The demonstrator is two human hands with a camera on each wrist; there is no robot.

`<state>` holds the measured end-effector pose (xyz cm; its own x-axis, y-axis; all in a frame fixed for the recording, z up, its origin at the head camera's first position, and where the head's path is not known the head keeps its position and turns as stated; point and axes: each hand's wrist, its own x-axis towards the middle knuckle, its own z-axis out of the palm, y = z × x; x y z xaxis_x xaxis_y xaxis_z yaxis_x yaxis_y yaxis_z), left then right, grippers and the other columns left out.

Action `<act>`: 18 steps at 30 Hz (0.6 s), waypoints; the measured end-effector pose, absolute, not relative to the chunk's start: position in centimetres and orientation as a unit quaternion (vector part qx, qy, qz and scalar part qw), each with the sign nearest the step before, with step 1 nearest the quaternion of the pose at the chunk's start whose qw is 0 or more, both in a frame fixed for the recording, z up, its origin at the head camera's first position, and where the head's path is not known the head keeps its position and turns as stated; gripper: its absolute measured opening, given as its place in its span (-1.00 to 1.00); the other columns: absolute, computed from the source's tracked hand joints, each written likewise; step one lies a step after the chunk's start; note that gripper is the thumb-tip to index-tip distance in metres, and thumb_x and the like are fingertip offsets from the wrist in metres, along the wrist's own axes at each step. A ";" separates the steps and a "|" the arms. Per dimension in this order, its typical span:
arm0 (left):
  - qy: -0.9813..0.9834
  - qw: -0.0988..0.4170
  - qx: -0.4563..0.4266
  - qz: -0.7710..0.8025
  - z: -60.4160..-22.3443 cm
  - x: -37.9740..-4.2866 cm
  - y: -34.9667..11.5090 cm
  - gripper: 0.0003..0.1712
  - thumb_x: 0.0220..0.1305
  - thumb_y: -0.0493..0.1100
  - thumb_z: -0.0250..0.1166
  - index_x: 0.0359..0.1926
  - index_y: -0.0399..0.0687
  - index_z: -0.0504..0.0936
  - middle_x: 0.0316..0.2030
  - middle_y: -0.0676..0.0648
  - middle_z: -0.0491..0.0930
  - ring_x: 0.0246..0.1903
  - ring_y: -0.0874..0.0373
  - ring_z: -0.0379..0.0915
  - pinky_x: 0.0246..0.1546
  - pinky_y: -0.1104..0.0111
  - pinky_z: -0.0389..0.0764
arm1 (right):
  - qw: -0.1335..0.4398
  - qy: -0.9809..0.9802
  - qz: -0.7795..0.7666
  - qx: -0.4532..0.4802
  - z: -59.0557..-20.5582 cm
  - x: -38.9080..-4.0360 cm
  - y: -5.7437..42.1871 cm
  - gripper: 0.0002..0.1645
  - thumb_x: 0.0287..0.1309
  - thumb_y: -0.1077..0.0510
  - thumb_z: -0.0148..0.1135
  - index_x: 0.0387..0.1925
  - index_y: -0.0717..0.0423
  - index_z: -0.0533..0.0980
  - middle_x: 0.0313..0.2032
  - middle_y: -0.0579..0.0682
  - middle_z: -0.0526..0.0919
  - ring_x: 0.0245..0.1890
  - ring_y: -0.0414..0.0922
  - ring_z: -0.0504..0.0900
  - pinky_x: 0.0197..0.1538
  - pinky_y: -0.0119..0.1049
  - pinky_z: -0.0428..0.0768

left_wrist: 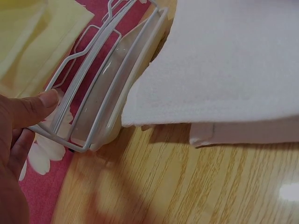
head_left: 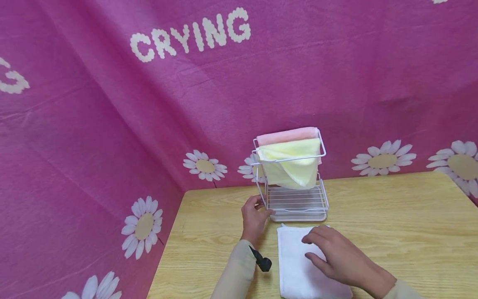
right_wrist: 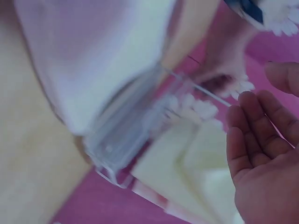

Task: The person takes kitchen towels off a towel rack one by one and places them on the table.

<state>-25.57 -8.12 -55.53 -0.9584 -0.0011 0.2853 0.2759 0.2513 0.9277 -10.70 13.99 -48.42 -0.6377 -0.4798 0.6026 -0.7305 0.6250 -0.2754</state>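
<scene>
A white wire rack (head_left: 297, 210) stands on the table, its tray (left_wrist: 100, 79) showing beneath the wires in the left wrist view. My left hand (head_left: 255, 216) holds the rack at its lower left corner, thumb (left_wrist: 49, 98) on top of the wire. Over the rack's upper bars hang a pink cloth (head_left: 287, 136) and, in front of it, a yellow cloth (head_left: 298, 166) with a slanting fold. A folded white cloth (head_left: 295, 261) lies in front of the rack. Above its right side is my right hand (head_left: 336, 253), fingers loosely bent with nothing in them.
The wooden table (head_left: 392, 211) extends to both sides of the rack. Right behind it hangs a magenta curtain (head_left: 298, 83) with white daisies and lettering, which also runs along the left side. A black strap end (head_left: 264, 264) sticks out from the left sleeve.
</scene>
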 end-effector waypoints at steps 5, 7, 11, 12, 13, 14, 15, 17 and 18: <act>-0.771 0.128 -0.110 -0.614 -55.7 -25.8 -8.1 -0.48 -0.19 -0.64 0.50 -0.09 -0.48 0.63 -0.16 -0.39 0.61 -0.13 -0.21 0.61 -0.05 0.27 0.72 | 0.254 -0.869 0.258 0.337 -45.0 -12.4 14.3 -0.65 -0.09 0.19 0.54 -0.20 0.05 0.60 -0.22 -0.18 0.62 -0.17 -0.19 0.58 -0.13 -0.18 0.67; -0.772 0.129 -0.115 -0.612 -55.7 -25.8 -8.1 -0.47 -0.20 -0.63 0.52 -0.09 -0.48 0.63 -0.16 -0.39 0.61 -0.13 -0.21 0.61 -0.06 0.28 0.72 | 0.252 -0.872 0.257 0.333 -43.7 -13.1 14.5 -0.66 -0.05 0.18 0.52 -0.19 0.06 0.60 -0.19 -0.14 0.63 -0.13 -0.16 0.59 -0.10 -0.14 0.68; -0.774 0.127 -0.114 -0.610 -55.8 -25.9 -8.2 -0.47 -0.21 -0.62 0.52 -0.09 -0.47 0.64 -0.16 -0.37 0.61 -0.13 -0.16 0.62 -0.07 0.31 0.72 | 0.256 -0.871 0.256 0.333 -41.4 -14.7 14.9 -0.69 0.00 0.18 0.49 -0.18 0.10 0.60 -0.18 -0.08 0.65 -0.12 -0.11 0.61 -0.07 -0.08 0.68; -0.775 0.126 -0.111 -0.609 -55.9 -25.9 -8.2 -0.47 -0.21 -0.62 0.53 -0.09 -0.45 0.65 -0.16 -0.37 0.62 -0.13 -0.15 0.62 -0.08 0.33 0.72 | 0.258 -0.869 0.257 0.336 -40.9 -15.1 15.0 -0.69 0.01 0.19 0.48 -0.17 0.11 0.61 -0.18 -0.07 0.65 -0.12 -0.11 0.61 -0.08 -0.07 0.68; -0.777 0.124 -0.108 -0.607 -55.9 -25.9 -8.2 -0.47 -0.20 -0.62 0.53 -0.09 -0.45 0.65 -0.16 -0.36 0.62 -0.13 -0.13 0.62 -0.07 0.34 0.72 | 0.262 -0.867 0.257 0.337 -40.3 -15.4 15.0 -0.70 0.02 0.19 0.47 -0.17 0.11 0.61 -0.20 -0.07 0.65 -0.14 -0.11 0.60 -0.09 -0.08 0.68; -0.779 0.124 -0.105 -0.606 -55.9 -25.9 -8.2 -0.47 -0.19 -0.62 0.53 -0.08 -0.43 0.65 -0.16 -0.35 0.62 -0.13 -0.12 0.62 -0.07 0.35 0.71 | 0.266 -0.865 0.257 0.340 -39.7 -15.8 15.0 -0.70 0.02 0.20 0.47 -0.16 0.13 0.62 -0.20 -0.07 0.65 -0.15 -0.11 0.60 -0.10 -0.09 0.67; -0.781 0.122 -0.101 -0.604 -55.9 -25.9 -8.3 -0.47 -0.18 -0.61 0.53 -0.08 -0.42 0.66 -0.16 -0.34 0.63 -0.13 -0.10 0.62 -0.07 0.36 0.71 | 0.270 -0.863 0.256 0.342 -39.2 -16.1 15.1 -0.70 0.03 0.21 0.47 -0.16 0.14 0.62 -0.21 -0.06 0.65 -0.15 -0.10 0.60 -0.10 -0.09 0.67; -0.781 0.120 -0.099 -0.605 -56.0 -25.9 -8.2 -0.47 -0.18 -0.62 0.53 -0.08 -0.42 0.65 -0.15 -0.33 0.63 -0.13 -0.09 0.62 -0.07 0.37 0.71 | 0.277 -0.859 0.255 0.347 -38.2 -16.8 15.1 -0.70 0.03 0.22 0.46 -0.15 0.16 0.62 -0.22 -0.05 0.65 -0.17 -0.09 0.59 -0.10 -0.09 0.66; -0.781 0.120 -0.098 -0.605 -56.0 -26.0 -8.2 -0.47 -0.18 -0.62 0.53 -0.08 -0.40 0.66 -0.15 -0.33 0.62 -0.13 -0.10 0.62 -0.07 0.36 0.71 | 0.279 -0.858 0.256 0.346 -37.8 -17.0 15.2 -0.70 0.04 0.23 0.46 -0.15 0.17 0.62 -0.22 -0.04 0.65 -0.17 -0.08 0.60 -0.10 -0.09 0.66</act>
<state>-25.95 -8.19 -55.97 -0.9522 0.0084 0.3055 0.2979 0.2483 0.9217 -17.03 15.16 -37.76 -0.6039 -0.4520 0.6565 -0.7375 0.6292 -0.2453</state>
